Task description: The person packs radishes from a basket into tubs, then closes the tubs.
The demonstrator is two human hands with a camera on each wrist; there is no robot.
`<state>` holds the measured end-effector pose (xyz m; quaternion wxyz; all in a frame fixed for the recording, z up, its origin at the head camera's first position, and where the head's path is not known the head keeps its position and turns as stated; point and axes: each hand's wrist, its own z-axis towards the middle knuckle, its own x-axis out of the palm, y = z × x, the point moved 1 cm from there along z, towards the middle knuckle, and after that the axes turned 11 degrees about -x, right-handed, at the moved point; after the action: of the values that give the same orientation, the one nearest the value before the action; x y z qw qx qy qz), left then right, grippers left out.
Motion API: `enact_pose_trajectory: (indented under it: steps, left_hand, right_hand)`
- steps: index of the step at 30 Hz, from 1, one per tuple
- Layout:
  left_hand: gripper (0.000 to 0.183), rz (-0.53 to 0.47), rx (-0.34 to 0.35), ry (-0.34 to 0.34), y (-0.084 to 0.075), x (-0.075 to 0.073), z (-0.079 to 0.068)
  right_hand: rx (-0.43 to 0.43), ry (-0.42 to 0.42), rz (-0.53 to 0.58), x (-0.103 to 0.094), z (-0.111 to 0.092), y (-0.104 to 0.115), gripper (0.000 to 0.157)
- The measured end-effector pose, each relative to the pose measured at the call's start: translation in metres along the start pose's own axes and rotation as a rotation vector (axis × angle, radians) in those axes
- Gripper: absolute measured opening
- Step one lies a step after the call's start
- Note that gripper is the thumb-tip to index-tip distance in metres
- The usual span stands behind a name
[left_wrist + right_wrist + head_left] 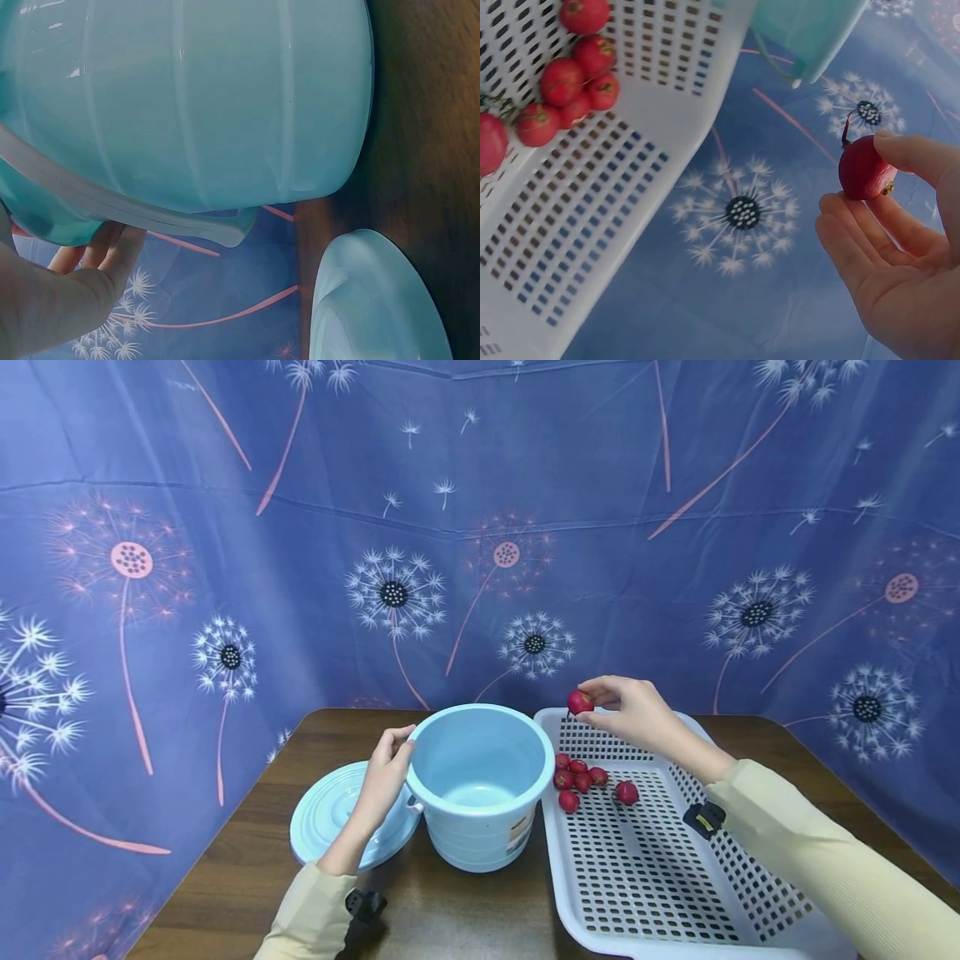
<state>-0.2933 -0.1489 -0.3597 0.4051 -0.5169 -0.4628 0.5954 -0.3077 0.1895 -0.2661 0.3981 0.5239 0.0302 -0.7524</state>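
Observation:
My left hand [388, 774] holds the left rim of a light blue plastic bucket [480, 827], which stands upright. In the left wrist view the fingers [120, 259] bend at the bucket's edge beside its pale handle [112, 202]; the thumb is mostly hidden. My right hand [633, 714] pinches a small red radish [580, 702] between thumb and fingers, raised above the far end of a white perforated basket [551, 852]. A thin dark tail shows on the radish [864, 171] in the right wrist view. Several more radishes [582, 782] lie in the basket's left side.
A round light blue lid [318, 818] lies on the brown wooden table [217, 877], left of the bucket. The basket stands close against the bucket's right side. A blue cloth with dandelion prints [465, 485] hangs behind the table.

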Motion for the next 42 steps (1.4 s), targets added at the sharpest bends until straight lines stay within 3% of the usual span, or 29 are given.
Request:
enact_pose_trajectory:
  steps: [22, 42]
  left_hand:
    - [0.035, 0.016, -0.008, -0.003, 0.000, 0.001, -0.001]
    - [0.036, -0.029, -0.001, 0.008, 0.000, 0.002, -0.001]
  right_hand:
    - [-0.068, -0.002, 0.104, 0.030, 0.028, 0.037, 0.046]
    - [-0.122, 0.076, 0.161, 0.064, 0.045, 0.056, 0.046]
